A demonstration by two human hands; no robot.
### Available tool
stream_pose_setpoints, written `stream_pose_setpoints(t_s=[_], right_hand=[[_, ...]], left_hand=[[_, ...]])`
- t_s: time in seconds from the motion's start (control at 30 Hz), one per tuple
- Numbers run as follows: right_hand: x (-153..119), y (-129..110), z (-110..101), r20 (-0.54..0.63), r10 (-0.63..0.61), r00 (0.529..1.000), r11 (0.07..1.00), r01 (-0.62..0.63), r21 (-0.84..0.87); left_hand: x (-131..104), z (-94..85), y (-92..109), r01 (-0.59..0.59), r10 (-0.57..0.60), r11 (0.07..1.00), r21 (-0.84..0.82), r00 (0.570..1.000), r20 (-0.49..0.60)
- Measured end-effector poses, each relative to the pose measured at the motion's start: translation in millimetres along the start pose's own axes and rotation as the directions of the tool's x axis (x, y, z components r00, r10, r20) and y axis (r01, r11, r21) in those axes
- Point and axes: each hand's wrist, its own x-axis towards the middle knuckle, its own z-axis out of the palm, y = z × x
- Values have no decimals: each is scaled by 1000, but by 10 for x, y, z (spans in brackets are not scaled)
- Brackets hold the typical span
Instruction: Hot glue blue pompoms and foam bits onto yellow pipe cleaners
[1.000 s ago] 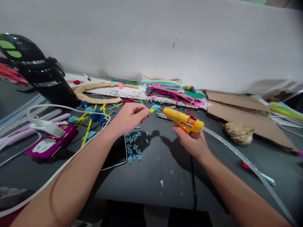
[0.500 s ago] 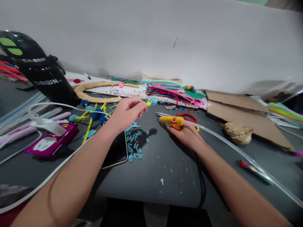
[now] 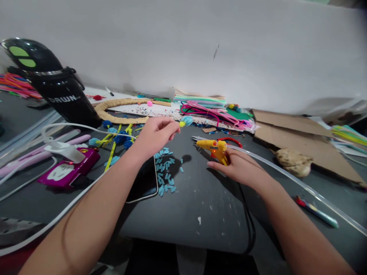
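Between the thumb and fingers of my left hand is a small light-blue flower with a yellow centre piece, held above the table. My right hand is at the grip of a yellow hot glue gun, its thumb stretched out apart from the grip; the other fingers are partly hidden behind it. The gun's small light glows. Red-handled scissors lie just behind the gun. Below my left hand, many light-blue petal pieces are scattered beside a phone, which my forearm partly covers.
A black bottle stands at the left behind a purple power strip with white cables. Blue pompoms and yellow stems lie nearby. Pink pipe cleaners lie at the back. Cardboard and a clear glue stick extend across the right.
My right hand has drawn back a little to the right, baring more of the glue gun's grip. My left hand still pinches the flower. The view has shifted slightly.
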Motion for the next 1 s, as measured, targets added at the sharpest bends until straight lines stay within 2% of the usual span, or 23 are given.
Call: stream_pose_setpoints(t_s=[0.2, 0.3, 0.37, 0.4, 0.43, 0.47, 0.5, 0.53, 0.57, 0.6, 0.63, 0.7, 0.8, 0.9, 1.0], right_hand=[[-78, 54, -135, 132, 162, 978, 985, -152, -78], [-183, 57, -261, 268, 144, 953, 990, -139, -39], [-279, -22, -332, 425, 7, 905, 993, -56, 102], [-318, -100, -349, 498, -110, 860, 975, -4, 222], [-340, -204, -348, 554, -273, 787, 928, 64, 366], [-336, -332, -326, 509, -415, 754, 860, 143, 490], [-299, -476, -285, 386, -497, 777, 795, 230, 561], [-225, -628, -227, 197, -506, 840, 755, 321, 572], [-116, -779, -157, 36, -456, 889, 772, 376, 512], [24, -917, -80, -61, -419, 906, 815, 404, 416], [183, -1038, -2, -98, -392, 915, 856, 401, 325], [512, -1214, 138, -60, -336, 940, 928, 341, 149], [882, -1342, 283, -10, -313, 950, 945, 313, 95], [1042, -1389, 367, 57, -294, 954, 954, 290, 77], [1066, -1407, 408, 67, -304, 950, 951, 299, 74]], left_hand=[[-1, -8, 13, -6, 6, 1000, 22, 1000, -4], [4, -6, 9, -7, 7, 1000, 21, 1000, -7], [6, -4, 6, -12, 12, 1000, 18, 1000, -8], [7, -3, 5, -16, 16, 1000, 17, 1000, -7], [7, -2, 5, -21, 21, 1000, 17, 1000, -6], [7, -2, 6, -26, 26, 1000, 15, 1000, -5], [7, -2, 8, -31, 31, 999, 13, 1000, -6], [7, -2, 10, -37, 37, 999, 12, 999, -9], [7, -3, 12, -44, 44, 999, 11, 999, -14], [7, -3, 15, -53, 53, 999, 9, 998, -21], [7, -4, 18, -60, 60, 998, 6, 998, -27], [6, -8, 25, -63, 62, 998, -14, 997, -39], [1, -16, 38, -48, 46, 997, -56, 998, -50], [-8, -23, 45, -48, 45, 997, -68, 998, -40], [-15, -27, 42, -53, 52, 996, -66, 998, -25]])
